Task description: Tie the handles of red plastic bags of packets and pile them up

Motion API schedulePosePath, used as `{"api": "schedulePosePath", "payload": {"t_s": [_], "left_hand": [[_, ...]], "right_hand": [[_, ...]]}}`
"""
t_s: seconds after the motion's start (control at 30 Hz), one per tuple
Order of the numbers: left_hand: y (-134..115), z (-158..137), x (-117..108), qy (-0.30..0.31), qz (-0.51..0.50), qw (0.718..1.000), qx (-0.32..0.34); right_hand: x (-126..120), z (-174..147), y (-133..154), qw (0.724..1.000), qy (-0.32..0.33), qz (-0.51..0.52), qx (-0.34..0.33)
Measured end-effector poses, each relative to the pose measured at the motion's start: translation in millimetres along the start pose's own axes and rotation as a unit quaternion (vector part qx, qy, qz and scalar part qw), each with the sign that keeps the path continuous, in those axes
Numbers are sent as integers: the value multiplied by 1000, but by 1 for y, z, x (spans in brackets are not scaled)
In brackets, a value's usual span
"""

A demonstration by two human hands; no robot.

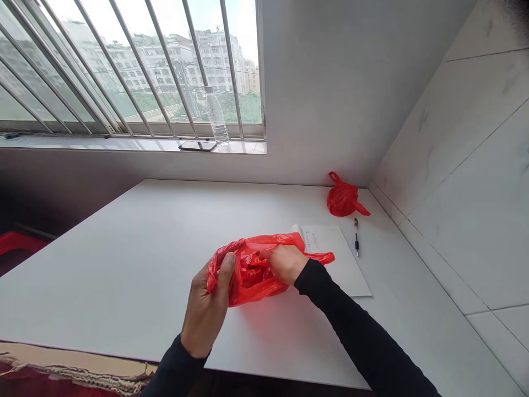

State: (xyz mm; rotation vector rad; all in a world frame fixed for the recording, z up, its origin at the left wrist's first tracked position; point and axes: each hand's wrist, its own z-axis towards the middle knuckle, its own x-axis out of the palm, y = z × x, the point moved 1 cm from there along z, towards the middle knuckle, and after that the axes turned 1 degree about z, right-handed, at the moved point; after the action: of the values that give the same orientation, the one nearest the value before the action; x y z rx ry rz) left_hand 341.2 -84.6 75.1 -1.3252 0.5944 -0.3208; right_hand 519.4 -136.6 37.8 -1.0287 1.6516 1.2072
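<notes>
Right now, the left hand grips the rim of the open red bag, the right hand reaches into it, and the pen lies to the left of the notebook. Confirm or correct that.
One correction: the pen lies to the right of the notebook, as the head view shows. The left hand does grip the open red bag, and the right hand reaches into it.

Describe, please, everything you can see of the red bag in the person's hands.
The red bag looks like thin, crinkled, translucent plastic. Its mouth is open over the white table, showing shiny red packets inside. The left hand grips its left rim; the right hand reaches into it. A flap sticks out rightward.
</notes>
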Motion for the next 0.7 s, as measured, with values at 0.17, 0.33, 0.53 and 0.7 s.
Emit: {"api": "schedulePosePath", "payload": {"t_s": [0.17,0.33,0.53,0.7], "left_hand": [[0,0,2,25,17,999,13],[4,-2,7,107,54,993,2],[8,-4,11,108,79,991,14],[7,-3,12,108,76,991,18]], "right_hand": [[-9,-6,-6,1000,11,-11,5],[-20,-14,-19,999,6,-23,29],[-15,-11,-26,998,36,-36,22],[-20,-18,-16,995,84,-43,-12]]}}
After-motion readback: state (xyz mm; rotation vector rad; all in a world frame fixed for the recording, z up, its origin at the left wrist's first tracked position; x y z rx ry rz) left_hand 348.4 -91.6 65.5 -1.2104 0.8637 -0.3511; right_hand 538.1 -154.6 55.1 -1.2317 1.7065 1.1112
